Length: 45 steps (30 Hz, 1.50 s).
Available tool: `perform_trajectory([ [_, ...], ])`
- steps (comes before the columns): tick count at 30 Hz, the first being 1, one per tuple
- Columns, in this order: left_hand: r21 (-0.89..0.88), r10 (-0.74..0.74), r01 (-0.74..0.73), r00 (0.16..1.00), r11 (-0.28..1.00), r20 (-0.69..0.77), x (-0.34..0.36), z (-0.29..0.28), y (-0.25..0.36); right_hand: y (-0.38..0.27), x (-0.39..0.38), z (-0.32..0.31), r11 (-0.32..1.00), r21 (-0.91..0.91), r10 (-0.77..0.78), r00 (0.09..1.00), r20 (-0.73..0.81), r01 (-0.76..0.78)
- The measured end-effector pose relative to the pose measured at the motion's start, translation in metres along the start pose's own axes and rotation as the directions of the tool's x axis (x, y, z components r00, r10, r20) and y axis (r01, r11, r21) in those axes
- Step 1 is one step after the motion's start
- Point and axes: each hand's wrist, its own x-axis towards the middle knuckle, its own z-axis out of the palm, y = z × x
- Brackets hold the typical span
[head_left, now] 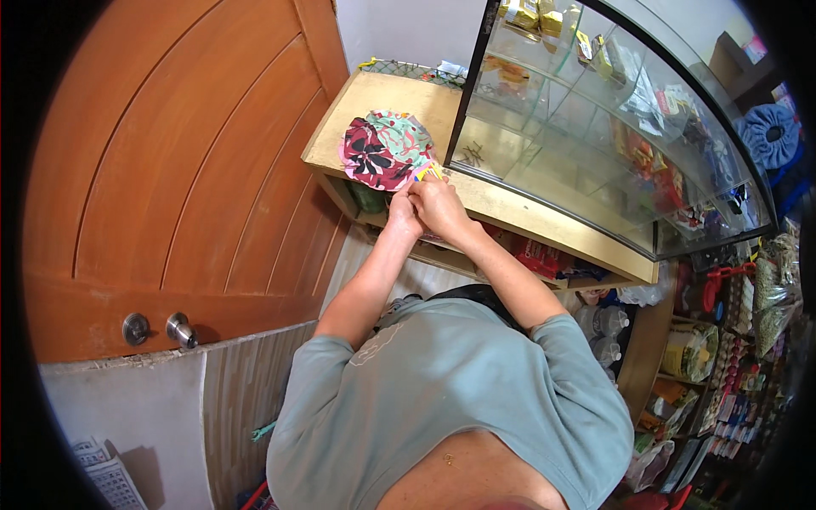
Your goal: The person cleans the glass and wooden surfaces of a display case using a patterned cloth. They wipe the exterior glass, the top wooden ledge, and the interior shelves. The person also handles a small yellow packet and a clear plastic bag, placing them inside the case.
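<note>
My hands meet at the front edge of the light wooden counter [510,194]. My right hand [438,202] has its fingers closed round a small yellow, printed item [429,170], possibly a packet. My left hand [404,211] is closed just below and beside it, touching my right; what its fingers hold is hidden. Just beyond my hands, a round patterned fabric piece [374,153] in maroon, black, mint and pink lies on the countertop.
A glass display case [561,144] with packets fills the counter's right part. An orange wooden door [161,170] with round knobs stands at left. Shelves with water bottles [605,321], bags and assorted goods line the right. Red packets [540,255] sit beneath the countertop.
</note>
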Motion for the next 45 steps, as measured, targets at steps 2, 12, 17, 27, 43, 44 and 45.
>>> perform_trajectory([
  [2, -0.096, 0.022, -0.03, 0.996, 0.995, -0.087, 0.012, -0.026, 0.003, -0.004, 0.004, -0.014, 0.998, 0.061, 0.009, 1.0, -0.013, -0.009],
  [12, -0.096, -0.068, 0.059, 0.993, 0.994, -0.099, -0.013, 0.006, 0.008, 0.104, 0.044, -0.043, 0.838, -0.436, 0.288, 0.945, -0.157, -0.328],
  [17, -0.122, -0.094, 0.081, 0.99, 0.989, -0.104, -0.013, 0.006, 0.009, 0.123, 0.056, -0.041, 0.919, -0.368, 0.156, 0.988, 0.007, -0.143],
  [27, -0.092, -0.104, 0.097, 0.992, 0.991, -0.07, -0.012, 0.004, 0.015, 0.12, 0.055, -0.043, 0.935, -0.315, 0.18, 0.983, 0.038, -0.16],
  [43, 0.015, -0.098, 0.1, 0.991, 0.995, -0.09, -0.003, 0.007, 0.007, 0.1, 0.041, -0.038, 0.941, -0.338, -0.023, 0.999, -0.044, 0.007],
  [44, 0.005, -0.105, 0.106, 0.99, 0.994, -0.095, -0.003, 0.007, 0.007, 0.101, 0.042, -0.039, 0.946, -0.325, -0.013, 1.0, -0.01, 0.009],
  [45, -0.004, -0.112, 0.112, 0.989, 0.994, -0.1, -0.003, 0.008, 0.006, 0.103, 0.042, -0.038, 0.953, -0.304, -0.02, 0.999, -0.035, 0.008],
])
